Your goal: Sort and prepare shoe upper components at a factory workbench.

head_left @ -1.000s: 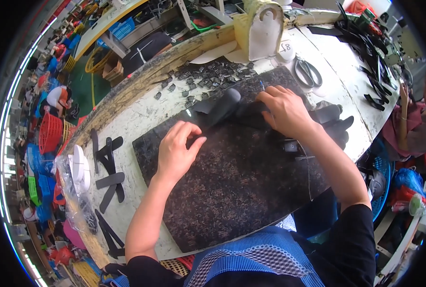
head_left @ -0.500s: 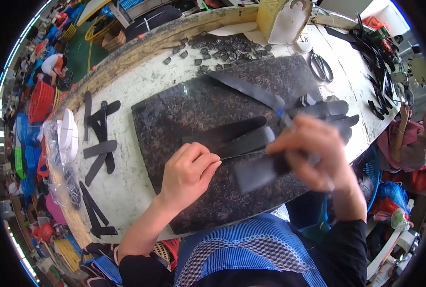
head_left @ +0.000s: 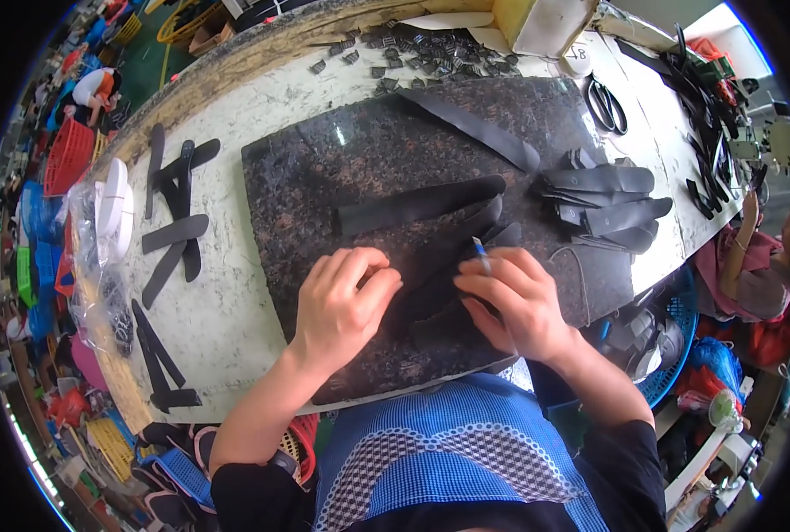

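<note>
My left hand (head_left: 340, 300) is closed, thumb and fingertips pinched beside the dark strips on the stone slab (head_left: 302, 191); whatever is in the pinch is hidden. To its right, my right hand (head_left: 517, 300) grips a slim pen-like tool (head_left: 481, 252) with a blue band, its pale tip pointing up and away. Between the hands lie dark, overlapping black strips (head_left: 452, 251) with rounded ends, hard to separate from the slab. Beyond them is another black strip (head_left: 421, 206), and farther back a longer strip (head_left: 474, 130) lies slanted.
A pile of black strips (head_left: 606, 202) sits at the slab's right side, near a thin cord (head_left: 583, 270). Scissors (head_left: 606, 105) lie behind. Small dark buckle-like pieces (head_left: 430, 55) are scattered at the back. More black strips (head_left: 178, 232) lie left. A blue basket (head_left: 678, 341) stands right.
My right hand has come left and nearer, closer to my left hand. The grey-looking strip beneath it now appears dark between the hands. The whole view has shifted slightly.
</note>
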A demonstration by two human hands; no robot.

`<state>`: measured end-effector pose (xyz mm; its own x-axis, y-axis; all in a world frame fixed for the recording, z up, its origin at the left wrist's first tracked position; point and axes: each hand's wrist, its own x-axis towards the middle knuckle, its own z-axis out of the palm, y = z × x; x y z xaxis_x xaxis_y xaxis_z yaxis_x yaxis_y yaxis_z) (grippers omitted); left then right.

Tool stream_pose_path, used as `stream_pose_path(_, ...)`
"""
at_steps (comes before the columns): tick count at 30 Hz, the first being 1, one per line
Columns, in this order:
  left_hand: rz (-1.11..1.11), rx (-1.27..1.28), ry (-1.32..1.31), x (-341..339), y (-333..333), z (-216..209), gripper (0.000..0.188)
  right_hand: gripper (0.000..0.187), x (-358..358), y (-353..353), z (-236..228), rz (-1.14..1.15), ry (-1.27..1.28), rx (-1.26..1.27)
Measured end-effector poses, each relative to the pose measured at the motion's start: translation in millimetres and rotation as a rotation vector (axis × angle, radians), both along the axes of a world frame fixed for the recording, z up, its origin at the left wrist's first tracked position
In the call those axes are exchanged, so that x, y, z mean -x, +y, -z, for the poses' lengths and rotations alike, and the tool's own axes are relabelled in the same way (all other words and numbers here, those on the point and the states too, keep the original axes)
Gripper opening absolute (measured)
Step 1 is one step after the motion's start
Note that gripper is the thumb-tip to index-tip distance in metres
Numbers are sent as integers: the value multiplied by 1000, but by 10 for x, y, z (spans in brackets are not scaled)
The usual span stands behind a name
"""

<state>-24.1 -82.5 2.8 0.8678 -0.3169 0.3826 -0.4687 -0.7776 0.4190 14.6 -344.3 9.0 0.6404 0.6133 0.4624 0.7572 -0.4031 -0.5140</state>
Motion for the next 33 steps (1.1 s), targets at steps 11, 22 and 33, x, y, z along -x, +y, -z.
stream_pose_path(11,147,83,-7,635,-54,136,30,41,128,-98,-168,-78,837,-219)
stream_pose_path(22,89,78,-16,740,-94,250,23,9,226,212,-5,-150,663,-123)
stream_pose_path(33,67,103,4,744,-75,247,28,8,52,502,58,-109,628,-148)
